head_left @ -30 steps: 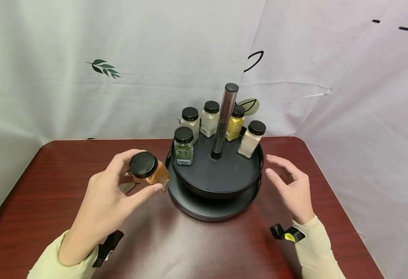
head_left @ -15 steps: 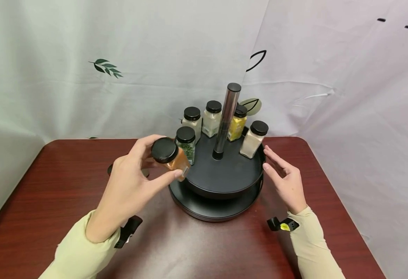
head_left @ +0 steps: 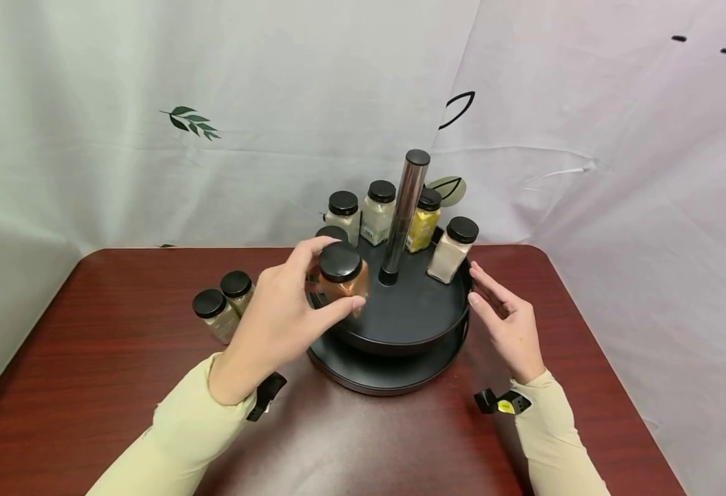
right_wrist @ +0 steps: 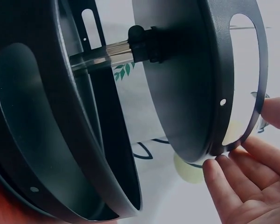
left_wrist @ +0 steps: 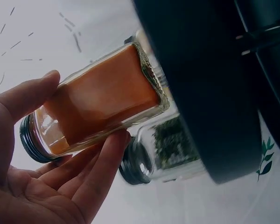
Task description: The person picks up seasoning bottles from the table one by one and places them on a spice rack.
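Observation:
My left hand (head_left: pixel 279 313) pinches a spice jar of orange powder (head_left: pixel 349 279) between thumb and fingers, over the left side of the upper tray (head_left: pixel 412 317). In the left wrist view, this orange jar (left_wrist: pixel 102 100) is tilted, beside and apart from a green herb jar (left_wrist: pixel 172 144). Only the herb jar's black lid (head_left: pixel 332 233) shows behind my fingers in the head view. With extended fingers, my right hand (head_left: pixel 512 337) touches the tray's right rim. Close up, the right fingertips (right_wrist: pixel 214 172) meet the slotted rim (right_wrist: pixel 224 93) of that tray.
Along the upper tray's back stand pale jars (head_left: pixel 377 217), a yellow jar (head_left: pixel 423 227) and a cream jar (head_left: pixel 450 255). A post (head_left: pixel 405 213) rises from its middle. Underneath is a lower tray (head_left: pixel 378 382). Two jars (head_left: pixel 220 317) stand on the table at left.
My left hand has carried the orange spice jar rightward and up over the tray, uncovering two jars on the table. My right hand has moved in to the tray's rim.

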The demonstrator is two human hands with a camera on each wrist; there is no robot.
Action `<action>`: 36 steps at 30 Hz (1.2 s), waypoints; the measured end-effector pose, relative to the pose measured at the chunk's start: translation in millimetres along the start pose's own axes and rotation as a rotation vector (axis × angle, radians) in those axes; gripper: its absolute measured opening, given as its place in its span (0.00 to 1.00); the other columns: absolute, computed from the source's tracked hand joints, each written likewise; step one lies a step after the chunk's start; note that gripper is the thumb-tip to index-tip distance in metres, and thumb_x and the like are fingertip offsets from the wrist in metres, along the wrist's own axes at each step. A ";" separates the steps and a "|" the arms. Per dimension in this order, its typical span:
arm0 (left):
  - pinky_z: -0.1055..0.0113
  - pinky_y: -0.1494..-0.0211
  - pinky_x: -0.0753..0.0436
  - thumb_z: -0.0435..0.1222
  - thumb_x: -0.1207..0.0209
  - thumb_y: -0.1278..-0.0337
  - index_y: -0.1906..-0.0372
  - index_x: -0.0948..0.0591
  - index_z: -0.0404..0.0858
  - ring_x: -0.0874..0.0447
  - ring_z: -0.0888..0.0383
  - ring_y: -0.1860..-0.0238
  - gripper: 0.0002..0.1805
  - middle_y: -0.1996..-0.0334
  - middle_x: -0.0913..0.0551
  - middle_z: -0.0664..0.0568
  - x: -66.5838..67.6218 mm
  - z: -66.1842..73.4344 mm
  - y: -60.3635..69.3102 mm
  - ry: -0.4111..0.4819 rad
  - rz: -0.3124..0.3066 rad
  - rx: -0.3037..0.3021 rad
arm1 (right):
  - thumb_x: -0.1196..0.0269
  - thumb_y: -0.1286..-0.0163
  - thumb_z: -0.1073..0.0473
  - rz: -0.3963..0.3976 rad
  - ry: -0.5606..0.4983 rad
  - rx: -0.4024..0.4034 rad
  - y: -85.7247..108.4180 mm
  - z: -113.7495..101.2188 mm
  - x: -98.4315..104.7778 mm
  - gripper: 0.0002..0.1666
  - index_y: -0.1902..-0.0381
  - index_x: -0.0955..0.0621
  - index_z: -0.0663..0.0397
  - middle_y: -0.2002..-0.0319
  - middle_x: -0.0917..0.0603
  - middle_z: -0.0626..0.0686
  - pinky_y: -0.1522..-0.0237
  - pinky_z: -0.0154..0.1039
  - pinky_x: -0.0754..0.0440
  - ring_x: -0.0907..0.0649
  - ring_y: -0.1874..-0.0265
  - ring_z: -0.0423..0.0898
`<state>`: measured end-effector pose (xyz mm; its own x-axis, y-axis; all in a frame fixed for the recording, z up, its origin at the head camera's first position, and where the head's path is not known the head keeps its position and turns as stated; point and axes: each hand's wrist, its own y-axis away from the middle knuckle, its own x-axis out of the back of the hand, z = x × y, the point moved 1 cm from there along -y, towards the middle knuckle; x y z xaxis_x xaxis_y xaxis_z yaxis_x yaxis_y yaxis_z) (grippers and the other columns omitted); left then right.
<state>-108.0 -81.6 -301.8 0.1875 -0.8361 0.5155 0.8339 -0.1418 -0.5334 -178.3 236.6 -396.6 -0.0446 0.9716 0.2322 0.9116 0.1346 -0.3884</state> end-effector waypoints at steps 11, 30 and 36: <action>0.63 0.61 0.16 0.40 0.23 0.52 0.36 0.29 0.40 0.16 0.63 0.65 0.38 0.62 0.14 0.55 -21.1 -6.6 1.2 -0.096 -0.059 0.065 | 0.40 0.26 0.69 0.005 -0.013 0.007 1.2 0.2 -0.3 0.25 0.32 0.24 0.59 0.31 0.27 0.60 0.41 0.29 0.24 0.22 0.36 0.44; 0.64 0.62 0.17 0.41 0.23 0.51 0.37 0.29 0.39 0.15 0.61 0.64 0.37 0.60 0.14 0.52 -34.6 -15.2 5.9 -0.140 -0.069 0.091 | 0.40 0.26 0.69 0.008 -0.013 0.004 1.2 0.5 -1.1 0.25 0.32 0.24 0.61 0.31 0.26 0.56 0.40 0.29 0.24 0.21 0.37 0.41; 0.63 0.61 0.17 0.42 0.22 0.53 0.36 0.29 0.37 0.14 0.59 0.63 0.40 0.56 0.13 0.50 -35.9 -15.9 5.5 -0.159 -0.066 0.086 | 0.40 0.27 0.70 0.008 -0.016 0.007 1.3 1.0 -1.0 0.25 0.33 0.24 0.62 0.31 0.26 0.56 0.40 0.30 0.24 0.22 0.36 0.47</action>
<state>-118.5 -60.8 -334.0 0.2049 -0.7315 0.6504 0.8869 -0.1423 -0.4395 -177.5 236.0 -398.3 -0.0433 0.9756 0.2151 0.9091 0.1278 -0.3965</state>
